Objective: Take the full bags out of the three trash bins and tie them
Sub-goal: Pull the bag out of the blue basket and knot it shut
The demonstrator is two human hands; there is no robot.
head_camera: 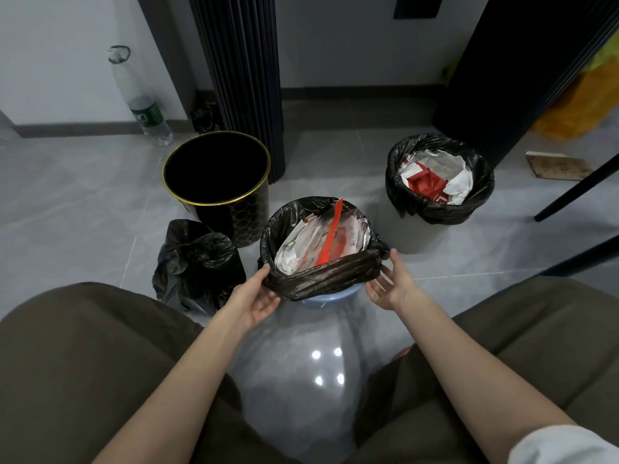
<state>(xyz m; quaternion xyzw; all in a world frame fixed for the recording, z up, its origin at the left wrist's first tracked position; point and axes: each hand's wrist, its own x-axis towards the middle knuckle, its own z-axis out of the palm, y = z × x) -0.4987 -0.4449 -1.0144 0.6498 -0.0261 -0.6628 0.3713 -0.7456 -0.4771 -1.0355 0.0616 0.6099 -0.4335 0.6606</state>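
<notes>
Touching the rolled rim of the full black bag (321, 279), seated in the blue bin (330, 297) on the floor (469, 249), left hand (258, 296) and right hand (392, 284) are loosely spread, gripping nothing yet; uneven yank could tear plastic, spilling wrappers (311, 239).

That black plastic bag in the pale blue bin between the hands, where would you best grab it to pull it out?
Grip the black plastic bag by its rolled cuff, folded down over the rim of the pale blue bin. Come from both outer sides, beside the left hand and right hand, hooking under the fold; paper rubbish fills the middle.
</notes>
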